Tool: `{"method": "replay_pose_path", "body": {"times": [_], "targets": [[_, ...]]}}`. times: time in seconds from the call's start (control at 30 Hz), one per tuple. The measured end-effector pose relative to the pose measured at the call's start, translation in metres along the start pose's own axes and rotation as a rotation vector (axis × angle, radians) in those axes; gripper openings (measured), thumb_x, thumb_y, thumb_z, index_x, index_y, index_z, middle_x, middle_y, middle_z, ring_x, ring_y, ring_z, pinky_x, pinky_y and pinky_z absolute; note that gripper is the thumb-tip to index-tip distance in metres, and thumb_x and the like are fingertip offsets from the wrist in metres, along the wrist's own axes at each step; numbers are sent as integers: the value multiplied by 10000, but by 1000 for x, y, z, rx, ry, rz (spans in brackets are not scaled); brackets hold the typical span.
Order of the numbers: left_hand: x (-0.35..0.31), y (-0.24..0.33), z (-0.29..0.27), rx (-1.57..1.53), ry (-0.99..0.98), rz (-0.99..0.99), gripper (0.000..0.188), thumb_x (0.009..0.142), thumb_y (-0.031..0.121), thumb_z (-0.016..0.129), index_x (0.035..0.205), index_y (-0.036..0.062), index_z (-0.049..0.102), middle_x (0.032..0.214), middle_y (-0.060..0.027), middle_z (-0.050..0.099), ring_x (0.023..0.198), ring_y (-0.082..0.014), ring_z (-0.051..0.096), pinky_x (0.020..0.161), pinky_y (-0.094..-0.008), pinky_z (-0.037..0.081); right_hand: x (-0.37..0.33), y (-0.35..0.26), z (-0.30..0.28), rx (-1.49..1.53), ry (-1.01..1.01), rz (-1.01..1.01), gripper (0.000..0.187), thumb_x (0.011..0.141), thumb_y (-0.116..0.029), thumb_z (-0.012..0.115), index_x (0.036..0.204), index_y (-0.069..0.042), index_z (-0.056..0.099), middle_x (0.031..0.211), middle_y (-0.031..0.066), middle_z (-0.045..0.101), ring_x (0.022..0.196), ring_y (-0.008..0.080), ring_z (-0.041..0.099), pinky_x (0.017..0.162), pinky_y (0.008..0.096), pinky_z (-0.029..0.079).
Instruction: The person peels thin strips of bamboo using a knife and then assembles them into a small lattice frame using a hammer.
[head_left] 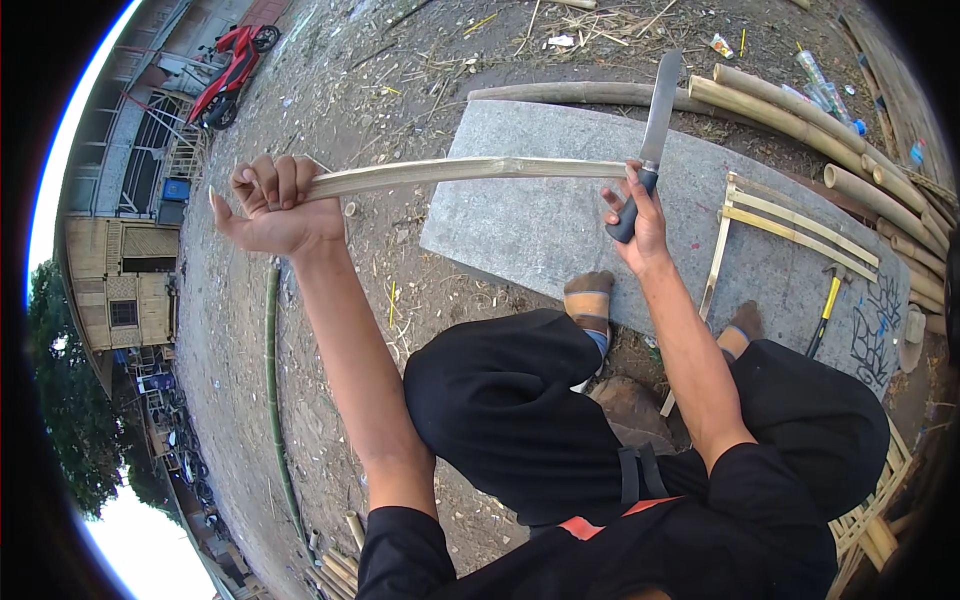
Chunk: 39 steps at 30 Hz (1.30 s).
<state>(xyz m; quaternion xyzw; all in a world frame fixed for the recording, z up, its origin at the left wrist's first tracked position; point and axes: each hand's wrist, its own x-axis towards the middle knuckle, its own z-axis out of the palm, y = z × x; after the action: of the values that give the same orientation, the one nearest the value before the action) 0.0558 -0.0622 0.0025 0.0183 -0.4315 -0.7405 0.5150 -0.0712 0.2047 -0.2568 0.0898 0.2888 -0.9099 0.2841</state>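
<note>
A split bamboo strip (430, 173) stretches almost level between my two hands, above the ground and a grey slab. My left hand (285, 212) is closed on its left end, fingers curled over and thumb apart. In my right hand (645, 225) is a knife (660, 115) with a wide steel blade pointing up and away and a dark handle. The strip's right end meets the fingers of this hand, close to the base of the blade. Whether the blade touches the strip I cannot tell.
Under my feet lies the grey slab (530, 225). On its right are a slatted bamboo frame (800, 230) and a hammer (826, 308) with a yellow and black handle. Bamboo poles (800, 115) lie beyond. A green pole (275, 390) crosses the littered ground. A red motorcycle (232, 75) stands far left.
</note>
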Motion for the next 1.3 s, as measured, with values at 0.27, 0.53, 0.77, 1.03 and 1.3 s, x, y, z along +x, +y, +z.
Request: {"method": "replay_pose_path", "body": {"times": [0.27,0.53,0.77,1.03,1.3], "targets": [[3,-6,-32,577,311,130,242,905,320,589,903,78,581,833,-30,532,755,-132,513,671,-279,422,27,-27,40,57,-44,-247,304,896,-169,710,1152,-139,550,1235,17,575,884,139,600,574,237,431],[-17,-15,26,1303,-126,182,216,918,183,623,1067,28,642,1009,-113,664,1017,-210,616,885,-330,479,40,-48,103,-274,-302,-488,272,871,-104,727,1057,-124,530,1236,135,592,847,119,618,559,231,457],[-18,-61,31,1174,-602,-56,240,947,188,613,1149,62,647,1132,-45,668,1068,-177,600,934,-359,473,46,-64,150,-630,-671,-547,280,834,-150,774,970,-98,535,1091,90,653,745,76,584,628,244,497],[-23,-70,41,783,-563,-202,473,911,152,540,1372,49,511,1242,-102,621,1167,-201,547,983,-368,441,37,-54,178,-858,-865,-447,327,825,-45,742,1103,-59,571,998,2,636,822,58,534,731,246,467],[-18,-51,23,616,-621,-341,659,788,168,518,1420,-5,458,1282,-174,599,1197,-253,565,1026,-411,421,37,-22,188,-894,-946,-454,390,777,-73,765,1126,-96,591,915,-27,578,836,84,523,760,268,448]]}}
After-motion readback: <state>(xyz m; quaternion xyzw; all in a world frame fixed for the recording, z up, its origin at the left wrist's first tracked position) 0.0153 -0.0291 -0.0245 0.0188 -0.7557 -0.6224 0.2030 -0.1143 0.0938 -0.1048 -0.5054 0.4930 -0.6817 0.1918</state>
